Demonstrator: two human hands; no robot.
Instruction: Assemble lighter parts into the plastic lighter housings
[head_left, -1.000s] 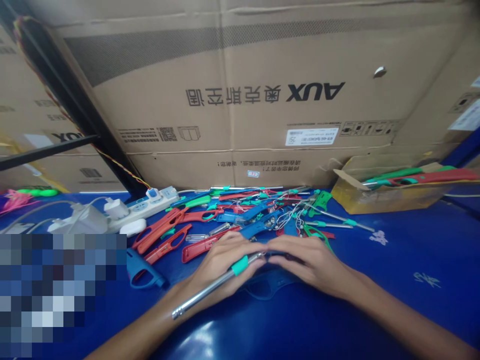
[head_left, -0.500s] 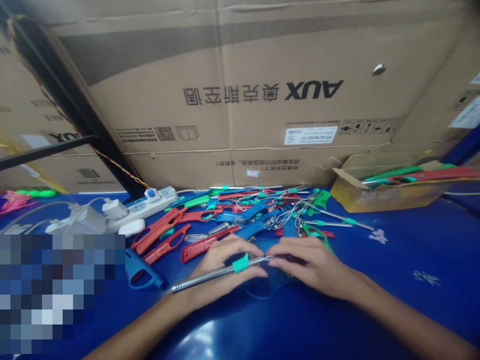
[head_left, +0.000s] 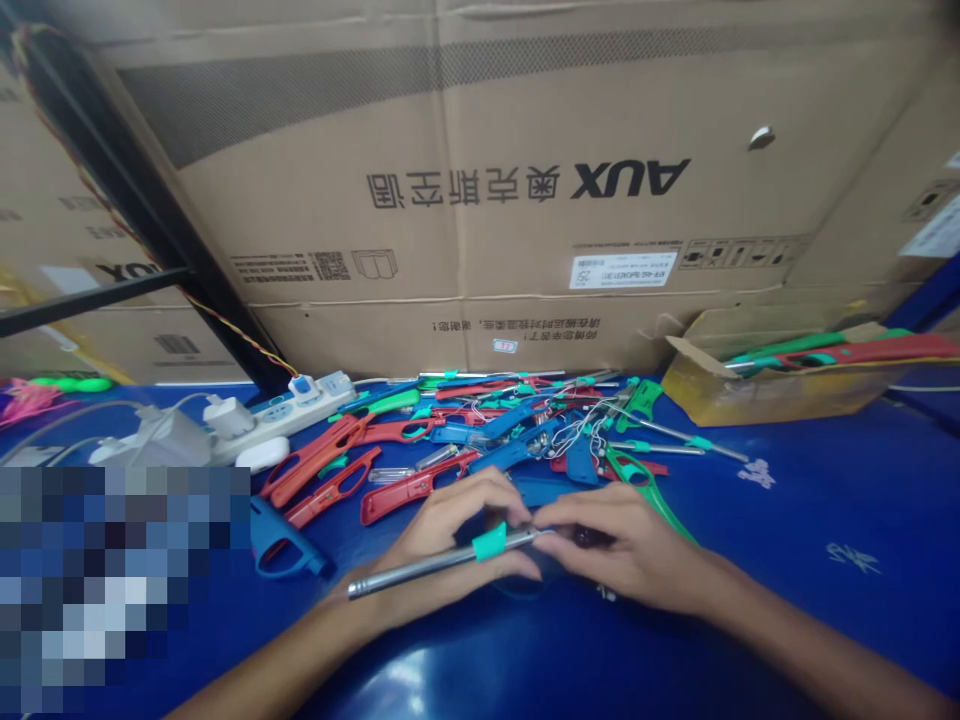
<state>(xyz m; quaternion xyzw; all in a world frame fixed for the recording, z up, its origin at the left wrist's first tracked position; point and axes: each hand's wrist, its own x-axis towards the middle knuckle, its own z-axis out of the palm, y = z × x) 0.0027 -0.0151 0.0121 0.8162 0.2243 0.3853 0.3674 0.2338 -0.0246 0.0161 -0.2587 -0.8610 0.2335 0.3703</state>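
Since the earlier frame, we note the metal tube (head_left: 427,566) has levelled and both hands sit nearer us on the blue table (head_left: 787,500). Left hand (head_left: 442,540) pinches it at the teal collar (head_left: 490,542); right hand (head_left: 630,545) grips a dark part, seemingly a handle shell, at its tip. We judge fitting underway; next, precise alignment.
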